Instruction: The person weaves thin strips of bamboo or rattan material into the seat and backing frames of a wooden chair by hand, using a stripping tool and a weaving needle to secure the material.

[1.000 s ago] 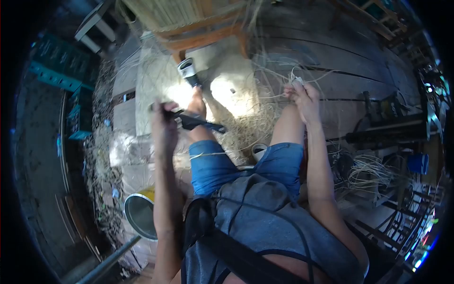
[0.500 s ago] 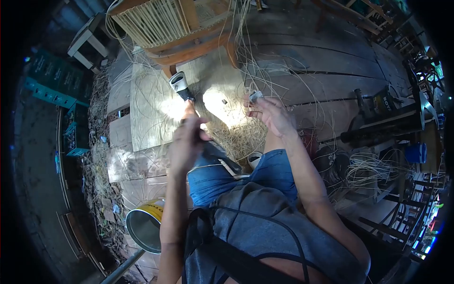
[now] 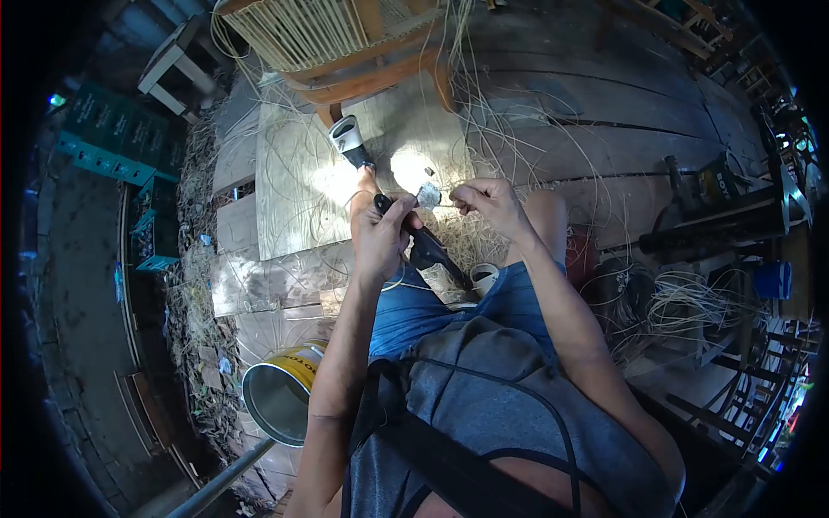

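Note:
My left hand [image 3: 382, 242] is closed around a long black tool [image 3: 432, 257] that has a rounded upper end and slants down toward my lap. A small crumpled-looking silvery-grey piece [image 3: 429, 194] sits at the left thumb tip, between my two hands. My right hand [image 3: 490, 205] pinches with thumb and fingertips close to the right side of that piece; what lies in the pinch is too small to name. Below the hands, a heap of straw-coloured shavings [image 3: 458, 231] covers the floor between my legs.
A wooden chair [image 3: 371, 65] with a woven cane seat stands ahead, loose cane strands around it. A yellow paint bucket [image 3: 298, 367] is at my left, teal crates [image 3: 108, 129] farther left. A coil of cane [image 3: 691, 302] and a blue container [image 3: 772, 280] are at right.
The silvery-grey piece was at my right hand and is now between both hands, at the left thumb. My left hand has come up and right with the black tool; the right hand has lowered slightly.

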A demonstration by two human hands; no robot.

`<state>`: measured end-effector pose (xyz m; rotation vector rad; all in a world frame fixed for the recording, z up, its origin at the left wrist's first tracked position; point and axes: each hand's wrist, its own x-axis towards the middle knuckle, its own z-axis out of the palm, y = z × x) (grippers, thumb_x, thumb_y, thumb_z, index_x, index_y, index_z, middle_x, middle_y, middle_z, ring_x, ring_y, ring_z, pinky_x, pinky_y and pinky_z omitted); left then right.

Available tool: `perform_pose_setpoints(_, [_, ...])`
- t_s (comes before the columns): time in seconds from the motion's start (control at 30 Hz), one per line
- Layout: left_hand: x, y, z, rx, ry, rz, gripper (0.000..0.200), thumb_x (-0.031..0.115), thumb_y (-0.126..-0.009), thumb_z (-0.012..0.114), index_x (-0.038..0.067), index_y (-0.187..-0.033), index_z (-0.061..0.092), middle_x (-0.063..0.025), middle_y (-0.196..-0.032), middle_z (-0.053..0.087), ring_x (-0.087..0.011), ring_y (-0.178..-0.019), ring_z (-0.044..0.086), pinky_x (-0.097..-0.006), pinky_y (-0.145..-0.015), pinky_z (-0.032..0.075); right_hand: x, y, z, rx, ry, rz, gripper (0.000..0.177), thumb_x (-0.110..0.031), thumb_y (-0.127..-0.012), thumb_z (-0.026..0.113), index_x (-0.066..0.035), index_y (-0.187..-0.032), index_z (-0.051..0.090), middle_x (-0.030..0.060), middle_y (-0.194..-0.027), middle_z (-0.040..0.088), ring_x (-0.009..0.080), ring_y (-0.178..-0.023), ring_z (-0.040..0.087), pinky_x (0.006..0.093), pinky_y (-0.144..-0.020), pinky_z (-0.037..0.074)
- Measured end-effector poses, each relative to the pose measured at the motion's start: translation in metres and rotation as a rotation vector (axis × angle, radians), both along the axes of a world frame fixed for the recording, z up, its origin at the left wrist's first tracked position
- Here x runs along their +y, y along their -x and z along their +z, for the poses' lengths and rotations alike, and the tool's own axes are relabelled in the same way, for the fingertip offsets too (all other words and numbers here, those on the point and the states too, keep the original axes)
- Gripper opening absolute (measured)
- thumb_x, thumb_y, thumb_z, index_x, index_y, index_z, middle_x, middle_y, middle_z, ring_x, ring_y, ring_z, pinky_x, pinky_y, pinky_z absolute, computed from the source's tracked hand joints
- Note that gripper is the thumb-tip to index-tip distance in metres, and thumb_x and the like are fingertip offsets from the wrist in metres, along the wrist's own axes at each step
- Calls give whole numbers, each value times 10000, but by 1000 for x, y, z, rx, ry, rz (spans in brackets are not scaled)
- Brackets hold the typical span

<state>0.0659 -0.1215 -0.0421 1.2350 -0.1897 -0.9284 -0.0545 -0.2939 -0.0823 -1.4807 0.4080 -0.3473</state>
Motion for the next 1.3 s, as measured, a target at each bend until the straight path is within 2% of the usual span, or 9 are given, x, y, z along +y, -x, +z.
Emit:
perform_pose_setpoints(0.23, [1, -2, -3, -57, -50, 30, 93, 143, -881, 591, 79, -815, 607, -11, -627, 564, -35, -356, 345, -190, -332, 238, 34, -2, 42, 28, 745, -368, 257, -97, -776, 673, -94, -1034, 675, 111, -1119, 611, 262, -1088, 561, 375, -928, 443])
perform_pose_setpoints(0.37, [1, -1, -6, -25, -41, 11, 127, 136, -884, 584, 42, -826, 647, -25, -606, 585, -36, -368, 376, -186, -336, 246, 35, 0, 58, -167, 1115, -21, 266, -108, -782, 676, -129, -1048, 672, 98, -1183, 585, 274, -1143, 518, 383, -959, 422])
perform_pose_setpoints(0.57, [1, 1, -1, -50, 33, 21, 179, 198, -927, 565, 34, -936, 636, -14, -619, 566, -28, -355, 347, -174, -321, 223, 9, 3, 35, -159, 727, -380, 126, -102, -877, 593, -64, -990, 633, 66, -931, 640, 211, -877, 608, 336, -750, 495])
perform_pose_setpoints(0.77, [-8, 3, -7, -68, 176, 30, 202, 254, -952, 545, 84, -1050, 592, 24, -650, 540, -12, -431, 361, -157, -344, 200, 26, 35, 17, -100, -147, 12, 169, -190, -952, 523, -30, -971, 575, 14, -852, 601, 57, -694, 542, 204, -599, 437])
perform_pose_setpoints(0.93, [-21, -6, -48, -141, 177, -184, 473, 275, -980, 463, 52, -1382, 349, -125, -1200, 525, -264, -1012, 574, -358, -813, 519, 50, 33, 5, 13, -91, 37, 341, -36, -817, 602, -37, -1146, 513, 10, -838, 570, 83, -668, 544, 237, -565, 469])
perform_pose_setpoints(1.0, [-35, 2, -39, -243, 47, -183, 432, 113, -876, 537, 10, -1292, 481, -95, -1016, 532, -168, -796, 539, -301, -681, 487, 46, 38, -16, 40, 147, 5, 258, 9, -758, 620, -12, -1009, 565, 41, -771, 589, 97, -643, 571, 273, -511, 481])
perform_pose_setpoints(1.03, [-33, -16, -60, -1202, 25, -333, 508, -33, -822, 499, 6, -1326, 446, -117, -1101, 546, -201, -865, 561, -318, -735, 501, 46, 50, -3, 141, -36, -12, 123, -130, -882, 532, -17, -924, 556, 64, -732, 600, 112, -564, 601, 271, -448, 471])
perform_pose_setpoints(1.1, [-34, -22, -55, -1517, -62, -388, 690, -131, -713, 402, -2, -1389, 357, -181, -1232, 517, -268, -1065, 577, -343, -864, 506, 58, 68, -8, 81, -316, -111, 283, -255, -932, 477, -11, -833, 580, 77, -625, 586, 116, -458, 546, 277, -375, 422])
perform_pose_setpoints(1.3, [-77, -52, -41, -370, -357, -560, 507, 369, -967, 449, -18, -1293, 443, -141, -1121, 594, -43, -626, 524, -130, -445, 350, 60, 227, -5, 80, -361, -410, 306, -314, -932, 495, -34, -1017, 582, 103, -801, 632, 139, -532, 603, 221, -411, 454])
